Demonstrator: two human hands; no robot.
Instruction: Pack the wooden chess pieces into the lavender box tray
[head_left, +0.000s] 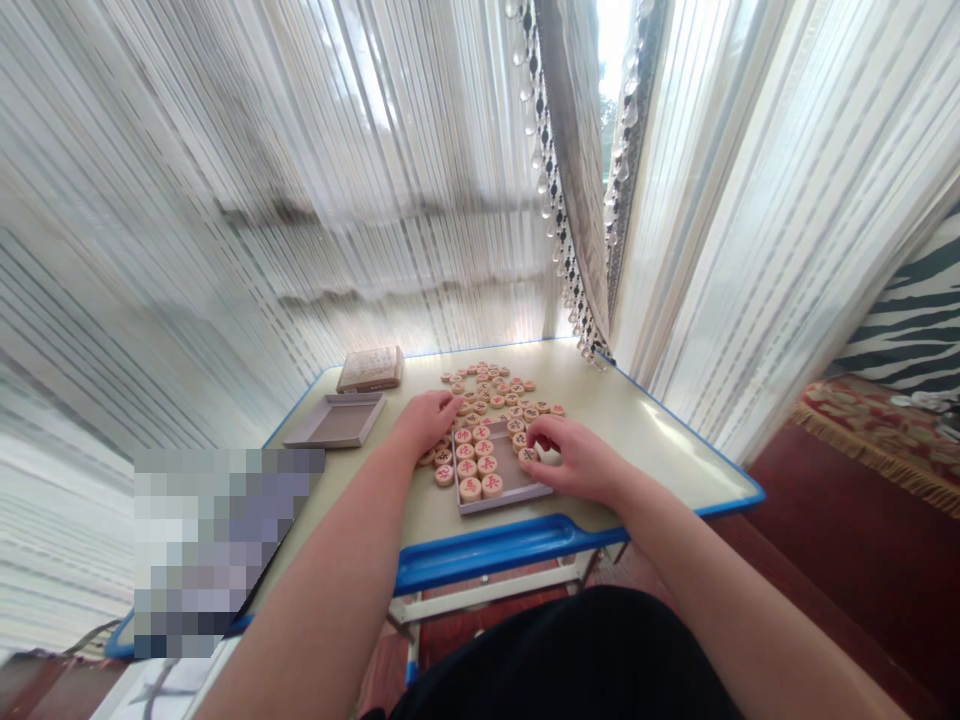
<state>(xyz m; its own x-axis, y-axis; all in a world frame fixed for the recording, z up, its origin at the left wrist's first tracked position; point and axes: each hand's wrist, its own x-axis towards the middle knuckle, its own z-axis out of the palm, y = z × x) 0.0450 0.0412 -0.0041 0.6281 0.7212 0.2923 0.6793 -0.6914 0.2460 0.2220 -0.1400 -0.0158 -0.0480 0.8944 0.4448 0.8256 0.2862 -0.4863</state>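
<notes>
Several round wooden chess pieces [491, 388] with red and black characters lie scattered on a pale desk [652, 430]. A shallow grey box tray [517, 492] near the front edge holds rows of pieces. My left hand [429, 418] rests palm down on loose pieces just left of the tray, fingers curled over them. My right hand [574, 455] sits at the tray's right side, fingers pinched on a wooden piece [529, 455] with a black character.
An empty grey box lid [336, 420] and a folded board or booklet [370, 368] lie at the desk's back left. The desk has a blue rim with a blue groove [487, 548] at the front. Striped curtains hang close behind; a beaded tie dangles over the back edge.
</notes>
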